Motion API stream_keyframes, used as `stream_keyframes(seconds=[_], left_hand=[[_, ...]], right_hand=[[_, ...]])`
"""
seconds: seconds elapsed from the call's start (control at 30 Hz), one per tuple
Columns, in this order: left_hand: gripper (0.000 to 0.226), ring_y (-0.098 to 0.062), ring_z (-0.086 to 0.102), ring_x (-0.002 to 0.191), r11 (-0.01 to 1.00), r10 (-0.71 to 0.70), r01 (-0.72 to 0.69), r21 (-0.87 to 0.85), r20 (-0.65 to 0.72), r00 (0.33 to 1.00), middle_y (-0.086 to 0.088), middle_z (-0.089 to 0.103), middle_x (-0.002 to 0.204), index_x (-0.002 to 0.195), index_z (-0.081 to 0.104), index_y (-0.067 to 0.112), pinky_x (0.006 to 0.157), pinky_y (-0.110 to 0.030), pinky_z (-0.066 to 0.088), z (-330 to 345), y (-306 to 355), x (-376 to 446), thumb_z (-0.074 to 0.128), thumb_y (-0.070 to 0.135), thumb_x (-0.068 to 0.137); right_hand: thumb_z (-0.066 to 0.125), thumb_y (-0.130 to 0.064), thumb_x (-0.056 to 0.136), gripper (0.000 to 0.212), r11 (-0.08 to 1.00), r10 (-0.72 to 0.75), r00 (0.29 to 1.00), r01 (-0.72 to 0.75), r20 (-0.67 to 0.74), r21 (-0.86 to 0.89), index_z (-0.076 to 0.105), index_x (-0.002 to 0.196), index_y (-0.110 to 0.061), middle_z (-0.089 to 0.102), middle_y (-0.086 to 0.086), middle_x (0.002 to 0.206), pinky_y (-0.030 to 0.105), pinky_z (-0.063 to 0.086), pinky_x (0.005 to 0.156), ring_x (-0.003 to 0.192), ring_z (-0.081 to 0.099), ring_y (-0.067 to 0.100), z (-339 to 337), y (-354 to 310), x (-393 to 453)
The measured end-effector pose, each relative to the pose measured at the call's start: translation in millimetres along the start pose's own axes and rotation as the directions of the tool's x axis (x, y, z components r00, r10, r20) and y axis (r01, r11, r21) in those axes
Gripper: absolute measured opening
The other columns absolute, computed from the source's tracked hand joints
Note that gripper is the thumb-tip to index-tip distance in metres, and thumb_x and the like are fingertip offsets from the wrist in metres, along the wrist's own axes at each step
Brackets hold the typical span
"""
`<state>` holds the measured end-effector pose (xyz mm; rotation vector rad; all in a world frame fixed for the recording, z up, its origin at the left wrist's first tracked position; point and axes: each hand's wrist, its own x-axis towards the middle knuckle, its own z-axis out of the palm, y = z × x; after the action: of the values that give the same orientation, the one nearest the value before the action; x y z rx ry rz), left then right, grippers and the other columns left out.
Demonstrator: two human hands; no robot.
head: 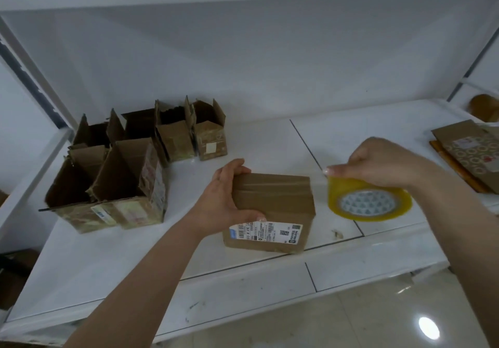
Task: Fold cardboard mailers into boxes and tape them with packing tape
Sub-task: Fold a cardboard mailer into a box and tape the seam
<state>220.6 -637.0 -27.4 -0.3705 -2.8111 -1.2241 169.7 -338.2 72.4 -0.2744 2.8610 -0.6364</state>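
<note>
Cardboard box [272, 207] with a white shipping label [266, 232] on its near side sits at the centre of the frame on the white surface [135, 261], its top flaps closed and strips of clear tape already across them. My left hand [226, 193] grips its left end, fingers over the far edge and thumb on the near one. My right hand [383, 164] holds the yellowish roll of packing tape [370, 201] just right of the box, fingers curled over the roll; a clear strip seems to run from the roll toward the box, though blur makes that uncertain. I judge this box nearly finished, with one more pass or a tear-off remaining.

At centre left stands a cluster of open boxes [121, 174], flaps up, apparently folded but not closed on top. At the right edge lies a stack of flat mailers [469, 153], so more folding is left.

The surface looks like white panels with dark seams, backed by a plain white wall [243, 64]. Glossy pale floor tiles [378, 320] show at lower right.
</note>
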Motion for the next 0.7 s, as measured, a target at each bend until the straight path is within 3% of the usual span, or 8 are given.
stream_keyframes(seconds=[0.1,0.23,0.33,0.4,0.47,0.53,0.6,0.7], left_hand=[[0.115,-0.004,0.036,0.125,1.0,0.0,0.0,-0.004,-0.006,1.0,0.022,0.04,0.13,0.147,0.023,0.025,0.104,-0.025,0.032,0,-3,1,0.088,0.053,0.056],[0.114,0.001,0.036,0.122,1.0,-0.007,0.007,-0.006,0.008,1.0,0.033,0.036,0.127,0.146,0.025,0.028,0.103,-0.024,0.034,0,-4,0,0.087,0.056,0.054],[0.104,-0.003,0.033,0.13,1.0,0.001,-0.001,-0.008,0.002,1.0,0.022,0.038,0.137,0.145,0.03,0.034,0.111,-0.035,0.034,0,-1,-2,0.083,0.057,0.058],[0.091,-0.01,0.011,0.146,0.991,0.088,-0.091,0.102,0.033,0.996,0.018,0.032,0.149,0.145,0.033,0.04,0.12,-0.046,0.016,-1,1,-5,0.069,0.065,0.066],[0.078,-0.017,-0.009,0.149,0.924,0.204,-0.213,0.319,0.063,0.977,0.018,0.022,0.155,0.143,0.029,0.043,0.118,-0.052,0.002,2,2,-8,0.049,0.071,0.073],[0.071,-0.019,-0.005,0.15,0.885,0.209,-0.217,0.411,0.065,0.976,0.023,0.022,0.152,0.142,0.026,0.042,0.12,-0.052,0.01,6,4,-11,0.043,0.067,0.078],[0.068,-0.013,0.002,0.149,0.952,0.158,-0.17,0.255,0.068,0.985,0.023,0.028,0.15,0.141,0.032,0.039,0.121,-0.039,0.016,5,5,-13,0.049,0.06,0.08],[0.056,-0.006,0.016,0.147,0.969,0.004,-0.01,-0.246,-0.027,1.0,0.017,0.037,0.15,0.14,0.044,0.041,0.118,-0.03,0.017,-9,1,-23,0.047,0.061,0.087]], right_hand=[[0.063,-0.083,0.052,0.077,0.995,0.071,0.997,-0.074,0.042,0.068,0.071,0.062,-0.008,0.068,0.006,0.058,0.03,0.051,0.057,0.054,0.068,0.019,30,17,4],[0.055,-0.087,0.042,0.082,0.968,0.109,0.988,-0.13,0.105,0.217,0.073,0.067,-0.011,0.07,0.003,0.06,0.029,0.055,0.058,0.053,0.069,0.017,67,27,4],[0.056,-0.086,0.047,0.081,0.942,0.107,0.987,-0.138,0.117,0.307,0.073,0.07,-0.01,0.071,0.004,0.062,0.032,0.058,0.063,0.056,0.07,0.019,82,30,4],[0.056,-0.086,0.046,0.083,0.942,0.105,0.989,-0.132,0.102,0.308,0.073,0.068,-0.008,0.07,0.006,0.061,0.034,0.057,0.064,0.056,0.07,0.02,82,30,6],[0.054,-0.086,0.045,0.085,0.951,0.096,0.991,-0.12,0.094,0.287,0.073,0.068,-0.007,0.07,0.006,0.061,0.035,0.057,0.065,0.056,0.07,0.02,81,29,7],[0.054,-0.086,0.045,0.085,0.953,0.097,0.991,-0.119,0.092,0.278,0.073,0.069,-0.007,0.07,0.007,0.062,0.036,0.058,0.067,0.057,0.07,0.02,81,28,7],[0.053,-0.085,0.047,0.083,0.956,0.101,0.991,-0.121,0.088,0.266,0.073,0.069,-0.008,0.07,0.007,0.063,0.036,0.057,0.067,0.057,0.07,0.02,82,28,6],[0.053,-0.084,0.05,0.079,0.96,0.092,0.993,-0.107,0.07,0.259,0.073,0.068,-0.009,0.07,0.008,0.064,0.034,0.056,0.065,0.057,0.069,0.02,81,29,5]])
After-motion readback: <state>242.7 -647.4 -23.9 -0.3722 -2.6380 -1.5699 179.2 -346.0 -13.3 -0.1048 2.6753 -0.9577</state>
